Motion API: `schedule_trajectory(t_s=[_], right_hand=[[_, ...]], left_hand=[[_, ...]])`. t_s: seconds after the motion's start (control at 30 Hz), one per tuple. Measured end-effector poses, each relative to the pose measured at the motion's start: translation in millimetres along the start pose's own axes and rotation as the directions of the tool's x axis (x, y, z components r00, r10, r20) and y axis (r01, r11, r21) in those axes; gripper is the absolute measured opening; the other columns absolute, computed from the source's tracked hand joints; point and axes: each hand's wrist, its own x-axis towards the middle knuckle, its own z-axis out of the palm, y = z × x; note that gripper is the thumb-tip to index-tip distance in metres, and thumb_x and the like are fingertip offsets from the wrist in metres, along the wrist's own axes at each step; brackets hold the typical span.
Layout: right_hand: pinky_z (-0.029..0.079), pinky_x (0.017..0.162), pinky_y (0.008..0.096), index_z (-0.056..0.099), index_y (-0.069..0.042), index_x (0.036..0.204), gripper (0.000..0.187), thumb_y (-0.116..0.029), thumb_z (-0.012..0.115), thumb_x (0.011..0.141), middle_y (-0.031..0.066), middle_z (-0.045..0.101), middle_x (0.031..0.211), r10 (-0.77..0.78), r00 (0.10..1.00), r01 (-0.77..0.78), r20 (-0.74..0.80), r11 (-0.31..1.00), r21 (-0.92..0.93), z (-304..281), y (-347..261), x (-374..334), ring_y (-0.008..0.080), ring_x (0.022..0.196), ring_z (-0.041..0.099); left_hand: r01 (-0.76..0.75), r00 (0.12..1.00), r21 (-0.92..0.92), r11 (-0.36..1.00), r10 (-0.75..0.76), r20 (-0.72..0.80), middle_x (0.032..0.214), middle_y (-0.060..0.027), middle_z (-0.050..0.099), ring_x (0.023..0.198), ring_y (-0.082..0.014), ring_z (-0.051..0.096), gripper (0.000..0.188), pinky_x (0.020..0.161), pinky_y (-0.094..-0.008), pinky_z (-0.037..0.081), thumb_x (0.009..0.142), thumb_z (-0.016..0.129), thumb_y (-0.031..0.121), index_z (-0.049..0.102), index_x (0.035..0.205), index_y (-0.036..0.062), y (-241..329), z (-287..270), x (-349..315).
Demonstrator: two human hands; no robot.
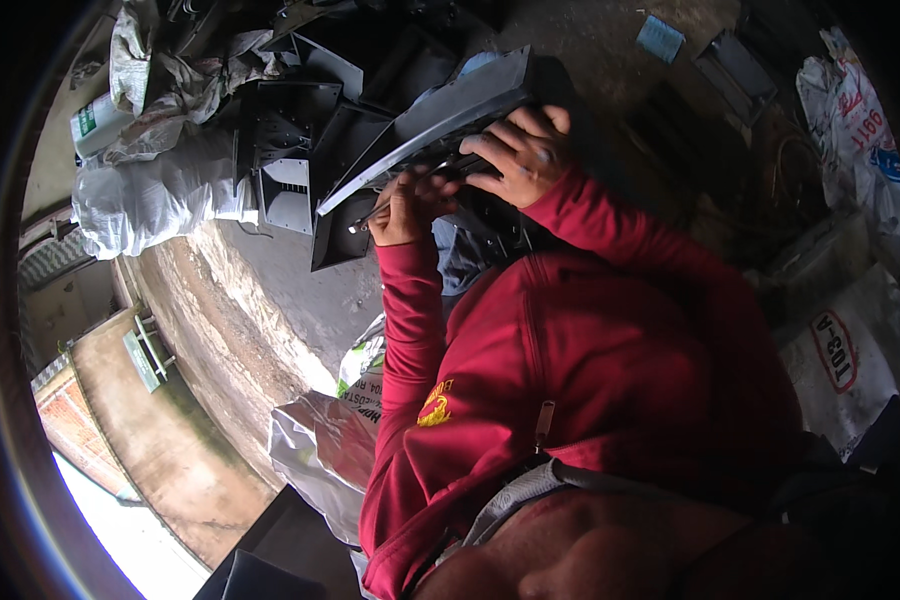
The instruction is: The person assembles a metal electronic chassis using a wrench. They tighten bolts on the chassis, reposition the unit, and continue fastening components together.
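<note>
A long dark grey casing (470, 100) with a raised rim is tilted in front of me, its lit edge running from lower left to upper right. My right hand (526, 155) is closed on the near edge of this casing, fingers curled over it. Beside its lower left end, my left hand (405, 208) is closed around a thin dark rod (366, 220) with a bright tip. The rod's kind cannot be made out. Left-hand fingers blur in shadow under the edge, and the casing's underside is hidden.
Several dark casings (290, 115) are piled beyond my hands, with a pale grey vented piece (288, 195) among them. A clear plastic bag (155, 195) lies at left, near a white container (100, 125). White sacks (850, 345) stand at right; another dark casing (735, 75) lies at far right.
</note>
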Motion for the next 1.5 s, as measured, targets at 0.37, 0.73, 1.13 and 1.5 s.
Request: schedule_trajectory(t_s=[0.37,0.73,1.13,1.5], right_hand=[[0.031,0.082,0.0402,0.062,-0.024,0.105,0.041,-0.029,0.078,0.067,-0.0118,0.064,0.092,-0.013,0.998,0.019,-0.061,0.994,0.11,-2,4,0,0.0143,0.088,0.057],[0.031,0.087,0.0392,0.059,-0.026,0.113,0.058,-0.035,0.085,0.062,-0.0154,0.068,0.088,0.085,0.996,-0.088,0.024,0.989,0.123,-6,0,3,0.0126,0.091,0.056],[0.03,0.087,0.0381,0.06,-0.026,0.109,0.056,-0.037,0.085,0.061,-0.0143,0.068,0.087,0.084,0.996,-0.084,0.003,0.992,0.099,-6,0,4,0.0121,0.087,0.056],[0.03,0.086,0.0388,0.06,-0.027,0.11,0.057,-0.037,0.085,0.06,-0.0121,0.067,0.087,0.07,0.998,-0.07,0.001,0.992,0.102,-7,3,3,0.0135,0.091,0.056]], left_hand=[[-0.617,0.646,0.786,0.039,0.595,0.477,0.079,-0.0108,0.068,0.067,-0.03,0.067,0.012,0.057,-0.0332,0.052,0.08,0.071,0.008,0.07,0.093,0.0081,24,67,-28],[-0.422,0.896,0.505,0.753,0.431,0.105,0.077,-0.0121,0.07,0.066,-0.0144,0.065,0.027,0.064,-0.0252,0.05,0.097,0.058,0.02,0.065,0.093,-0.0058,14,23,-14],[-0.426,0.889,0.656,0.623,0.421,0.177,0.079,-0.0125,0.071,0.068,-0.0168,0.068,0.03,0.065,-0.0265,0.053,0.099,0.052,0.021,0.066,0.094,-0.0052,8,13,-5],[-0.419,0.905,0.406,0.812,0.41,0.113,0.076,-0.0125,0.071,0.065,-0.0159,0.066,0.037,0.063,-0.027,0.052,0.099,0.053,0.028,0.068,0.094,-0.0058,14,6,-4]])
